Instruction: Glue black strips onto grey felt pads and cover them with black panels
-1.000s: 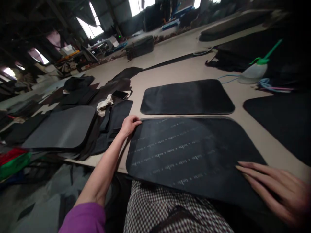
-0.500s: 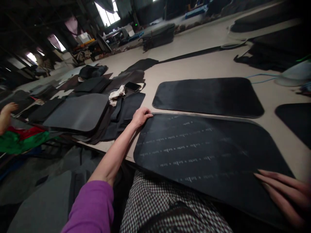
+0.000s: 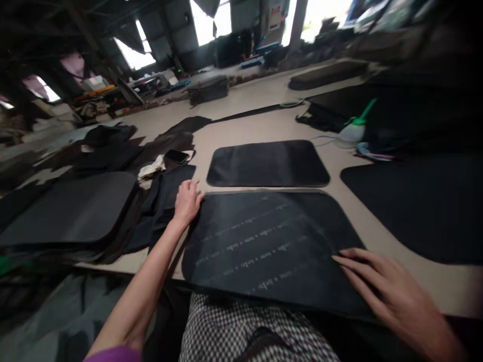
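Note:
A dark mat-like panel [image 3: 241,241] with rows of faint white lettering lies flat on the table in front of me. At its far left corner is my left hand [image 3: 187,201], thumb against the edge and fingers loosely bent and apart. My right hand [image 3: 388,289] rests on the panel's right side, fingers stretched out flat over its surface. Just beyond lies a second dark panel [image 3: 267,163], plain and with rounded corners, separated by a narrow strip of table.
Stacked dark panels [image 3: 71,206] stand at the left, beside a crumpled white cloth [image 3: 151,167] and a phone [image 3: 176,156]. Another dark panel [image 3: 418,206] lies to the right. Behind it are a white bottle with a green spout [image 3: 352,131] and dark fabric [image 3: 426,110].
My view has swung to the right, bringing the green-spouted bottle and more of my right hand into sight. My left hand's fingers have loosened at the corner. The other person's arm is out of view.

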Motion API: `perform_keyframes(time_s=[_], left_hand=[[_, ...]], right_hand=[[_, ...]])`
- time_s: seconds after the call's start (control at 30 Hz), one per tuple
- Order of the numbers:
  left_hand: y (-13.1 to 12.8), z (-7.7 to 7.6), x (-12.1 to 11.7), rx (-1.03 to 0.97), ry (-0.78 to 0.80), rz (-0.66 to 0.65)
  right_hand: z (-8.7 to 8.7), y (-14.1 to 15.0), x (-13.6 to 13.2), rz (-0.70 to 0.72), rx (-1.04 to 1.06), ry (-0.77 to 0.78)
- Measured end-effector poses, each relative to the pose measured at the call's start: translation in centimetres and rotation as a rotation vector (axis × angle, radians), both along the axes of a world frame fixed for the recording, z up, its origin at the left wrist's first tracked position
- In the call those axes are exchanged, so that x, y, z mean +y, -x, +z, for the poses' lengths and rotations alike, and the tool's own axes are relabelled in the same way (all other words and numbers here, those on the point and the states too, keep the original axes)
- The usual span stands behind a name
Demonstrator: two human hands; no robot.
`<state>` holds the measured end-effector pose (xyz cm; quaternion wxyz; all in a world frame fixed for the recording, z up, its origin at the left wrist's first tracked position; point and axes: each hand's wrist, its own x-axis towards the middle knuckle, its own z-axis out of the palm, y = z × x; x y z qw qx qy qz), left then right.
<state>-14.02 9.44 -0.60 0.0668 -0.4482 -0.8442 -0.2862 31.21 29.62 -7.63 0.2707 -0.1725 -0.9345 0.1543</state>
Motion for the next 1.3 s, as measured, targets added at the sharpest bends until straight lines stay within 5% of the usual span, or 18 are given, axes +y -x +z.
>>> perform_keyframes(time_s=[0.17,0.3,0.47,0.63,0.77,0.93,1.1,1.3], left_hand=[[-4.4,-2.0,-0.9,0.259,0.348,-0.352],[-4.9,-4.4,-1.8,0.351,0.449,-0.339],[-4.3,-4.4,-2.4,0.429,0.438,-0.203],[-7.3,-3.0,0.9,0.351,0.428,-0.232],[-9.3,-2.8,3.0,0.295,0.511,-0.284],[-5.9,-2.9,0.2,0.199,0.588,-0.17],[0.0,-1.4,-1.8,0.038,0.485,0.0],[3.5,0.0,0.1,-0.103,0.458,0.005]], right_hand=[[1.9,1.0,-0.8,-0.121,-0.11,-0.119],[2.4,0.2,-0.4,-0.142,-0.264,-0.227],[3.9,-0.9,1.0,-0.217,-0.28,-0.29],[6.3,5.3,2.2,-0.21,-0.188,-0.24],[4.8,10.4,2.8,-0.058,-0.241,-0.231],[2.5,9.7,6.2,-0.139,-0.341,-0.148],[4.5,9.1,10.1,-0.236,-0.407,-0.001],[6.5,11.9,12.5,-0.284,-0.497,0.172]])
